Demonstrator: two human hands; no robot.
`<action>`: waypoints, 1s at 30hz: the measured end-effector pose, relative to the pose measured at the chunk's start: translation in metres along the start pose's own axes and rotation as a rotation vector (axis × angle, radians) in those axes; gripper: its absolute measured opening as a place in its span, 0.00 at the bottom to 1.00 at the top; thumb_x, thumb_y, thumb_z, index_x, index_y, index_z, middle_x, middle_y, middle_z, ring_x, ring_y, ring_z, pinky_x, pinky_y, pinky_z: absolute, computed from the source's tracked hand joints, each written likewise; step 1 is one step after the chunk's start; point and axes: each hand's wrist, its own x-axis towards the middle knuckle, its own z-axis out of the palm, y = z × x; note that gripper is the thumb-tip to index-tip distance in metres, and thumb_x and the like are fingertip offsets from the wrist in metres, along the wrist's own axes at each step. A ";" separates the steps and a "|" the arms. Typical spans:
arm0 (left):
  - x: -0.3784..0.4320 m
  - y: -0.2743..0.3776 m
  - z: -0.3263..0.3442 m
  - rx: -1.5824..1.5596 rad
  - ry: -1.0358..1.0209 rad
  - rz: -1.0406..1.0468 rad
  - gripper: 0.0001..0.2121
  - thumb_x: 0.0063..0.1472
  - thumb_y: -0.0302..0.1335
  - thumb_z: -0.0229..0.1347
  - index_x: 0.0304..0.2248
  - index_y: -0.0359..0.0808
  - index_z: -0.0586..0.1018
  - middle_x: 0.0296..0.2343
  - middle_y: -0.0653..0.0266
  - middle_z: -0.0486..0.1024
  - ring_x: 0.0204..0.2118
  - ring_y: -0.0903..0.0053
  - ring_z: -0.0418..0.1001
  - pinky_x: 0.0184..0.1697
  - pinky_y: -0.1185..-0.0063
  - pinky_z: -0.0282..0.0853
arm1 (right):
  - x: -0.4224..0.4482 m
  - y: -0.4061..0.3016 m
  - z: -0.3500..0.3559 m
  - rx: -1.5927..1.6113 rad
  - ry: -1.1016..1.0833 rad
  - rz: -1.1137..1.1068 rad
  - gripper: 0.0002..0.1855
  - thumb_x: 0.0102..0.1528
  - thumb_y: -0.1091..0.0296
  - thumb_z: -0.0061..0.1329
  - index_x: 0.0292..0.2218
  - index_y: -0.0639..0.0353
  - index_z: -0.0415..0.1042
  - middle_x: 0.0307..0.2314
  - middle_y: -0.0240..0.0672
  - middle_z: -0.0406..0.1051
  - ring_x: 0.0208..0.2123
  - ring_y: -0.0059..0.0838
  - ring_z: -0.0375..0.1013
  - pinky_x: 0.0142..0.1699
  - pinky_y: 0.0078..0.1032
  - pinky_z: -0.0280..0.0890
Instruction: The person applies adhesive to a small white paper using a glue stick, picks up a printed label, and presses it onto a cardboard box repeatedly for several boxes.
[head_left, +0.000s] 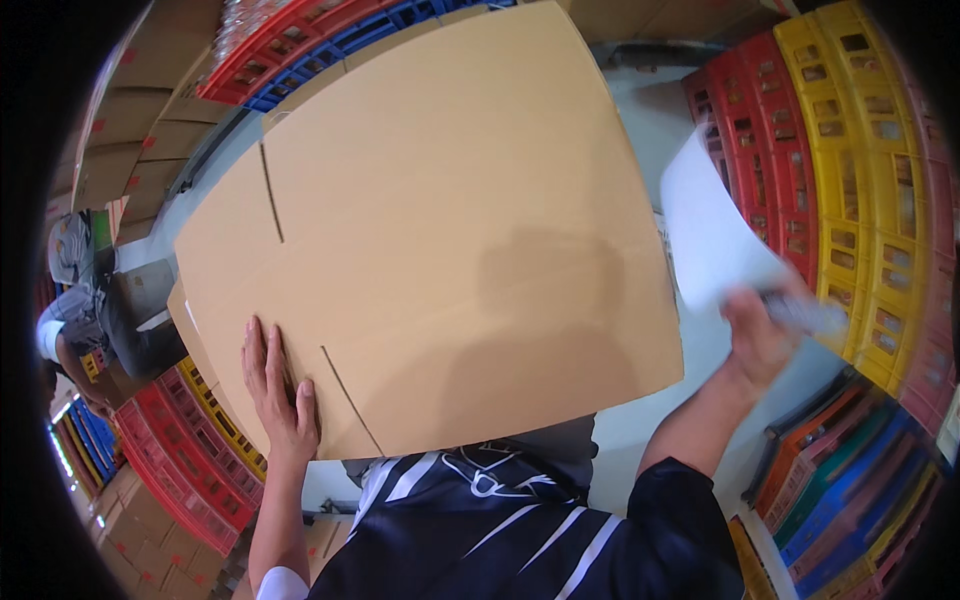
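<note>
A large flat sheet of brown cardboard (450, 210) with two slits cut in from its left part spreads before me. My left hand (281, 397) lies flat on its near left corner, beside the nearer slit, holding nothing. Off the right edge of the cardboard, my right hand (761, 337) grips a white sheet (712, 225), probably paper, which curves up and away from me. A greyish, roughly cylindrical thing (806, 313) is in the same hand, too blurred to name.
Red crates (776, 127) and yellow crates (855, 195) are stacked at right. More coloured crates (847, 480) stand at lower right, and red crates (187, 450) at left. Cardboard boxes (139, 112) are piled at upper left. Another person (90, 307) bends over at far left.
</note>
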 end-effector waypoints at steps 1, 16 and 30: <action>-0.002 -0.001 -0.001 -0.006 0.002 -0.002 0.29 0.73 0.41 0.43 0.66 0.32 0.61 0.68 0.45 0.50 0.72 0.53 0.47 0.72 0.59 0.41 | 0.000 -0.019 0.009 0.151 -0.026 -0.106 0.14 0.49 0.78 0.63 0.39 0.70 0.78 0.18 0.26 0.68 0.19 0.14 0.65 0.28 0.19 0.62; 0.012 0.019 -0.014 -0.126 -0.021 0.252 0.41 0.64 0.48 0.56 0.69 0.37 0.56 0.69 0.41 0.46 0.73 0.50 0.42 0.72 0.51 0.35 | 0.040 -0.055 0.156 -0.681 -0.498 0.062 0.29 0.54 0.76 0.60 0.57 0.57 0.72 0.45 0.51 0.78 0.48 0.44 0.80 0.51 0.30 0.71; 0.094 0.116 0.024 -0.129 -0.072 0.567 0.42 0.68 0.57 0.45 0.67 0.29 0.57 0.67 0.44 0.52 0.71 0.55 0.47 0.72 0.55 0.41 | 0.062 -0.044 0.164 -0.722 -0.488 -0.002 0.25 0.57 0.66 0.60 0.55 0.61 0.74 0.41 0.50 0.80 0.43 0.41 0.81 0.48 0.30 0.71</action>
